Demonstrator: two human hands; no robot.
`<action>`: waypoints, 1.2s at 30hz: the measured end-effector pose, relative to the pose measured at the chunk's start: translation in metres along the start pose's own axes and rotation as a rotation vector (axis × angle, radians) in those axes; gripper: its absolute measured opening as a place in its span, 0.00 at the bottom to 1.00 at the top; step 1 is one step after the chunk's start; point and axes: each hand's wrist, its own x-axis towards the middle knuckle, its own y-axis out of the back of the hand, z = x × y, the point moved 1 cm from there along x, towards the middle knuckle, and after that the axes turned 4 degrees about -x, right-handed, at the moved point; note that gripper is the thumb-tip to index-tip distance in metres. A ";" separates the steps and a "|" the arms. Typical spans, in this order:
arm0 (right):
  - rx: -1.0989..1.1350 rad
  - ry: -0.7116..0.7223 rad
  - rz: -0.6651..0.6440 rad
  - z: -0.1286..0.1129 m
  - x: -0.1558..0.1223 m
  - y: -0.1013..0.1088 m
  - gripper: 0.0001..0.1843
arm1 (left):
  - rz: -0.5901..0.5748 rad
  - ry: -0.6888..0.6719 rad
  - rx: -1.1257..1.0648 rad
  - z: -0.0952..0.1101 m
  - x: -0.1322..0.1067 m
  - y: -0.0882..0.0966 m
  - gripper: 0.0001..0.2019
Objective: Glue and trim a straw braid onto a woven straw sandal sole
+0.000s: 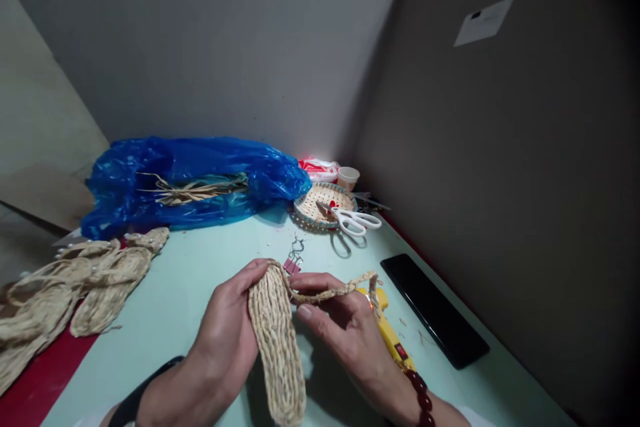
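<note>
Beneath the right hand [345,327] lies, half hidden, seemingly a glue gun [391,338].

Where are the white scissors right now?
Head view: white scissors lie far back, right of centre, across the rim of the woven tray, near the paper cup.

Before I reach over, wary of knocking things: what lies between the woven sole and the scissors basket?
In the head view, a pink binder clip lies on the table between the woven sole and the basket.

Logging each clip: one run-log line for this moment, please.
left hand: grips woven straw sole | right hand: pinches braided strap | yellow glue gun: beneath right hand
</note>
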 end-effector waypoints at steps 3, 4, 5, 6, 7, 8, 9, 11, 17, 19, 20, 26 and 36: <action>0.087 -0.081 -0.019 0.002 -0.001 -0.006 0.12 | -0.006 -0.060 0.006 -0.002 0.000 -0.001 0.08; 0.113 -0.101 -0.015 0.002 -0.001 -0.008 0.12 | -0.005 -0.082 0.008 -0.003 0.000 -0.002 0.07; 0.134 -0.114 -0.007 0.003 -0.001 -0.010 0.12 | -0.001 -0.104 0.009 -0.004 -0.001 -0.003 0.06; 0.150 -0.122 0.003 0.003 -0.001 -0.011 0.11 | 0.002 -0.124 0.012 -0.005 -0.001 -0.004 0.05; 0.162 -0.125 0.011 0.003 -0.002 -0.011 0.11 | 0.004 -0.140 0.017 -0.006 -0.002 -0.005 0.04; 0.171 -0.126 0.016 0.003 -0.002 -0.011 0.11 | 0.002 -0.153 0.022 -0.008 -0.003 -0.006 0.04; 0.179 -0.125 0.019 0.003 -0.002 -0.011 0.11 | -0.003 -0.163 0.028 -0.009 -0.004 -0.007 0.03; 0.196 -0.126 0.020 0.002 -0.002 -0.009 0.11 | -0.013 -0.179 0.040 -0.011 -0.006 -0.008 0.03; 0.259 -0.142 0.020 -0.002 -0.004 -0.006 0.09 | -0.109 -0.181 0.120 -0.017 -0.009 -0.011 0.08; 0.286 -0.150 0.013 -0.002 -0.005 -0.005 0.10 | -0.119 -0.168 0.158 -0.018 -0.008 -0.009 0.09; 0.303 -0.155 0.004 -0.001 -0.005 -0.005 0.10 | -0.113 -0.162 0.173 -0.017 -0.007 -0.008 0.09; 0.403 -0.193 -0.038 0.004 -0.003 -0.006 0.09 | -0.062 -0.142 0.222 -0.017 -0.004 0.003 0.13; 0.337 -0.207 -0.028 0.005 -0.002 -0.008 0.04 | -0.127 -0.158 0.283 -0.013 -0.003 0.003 0.14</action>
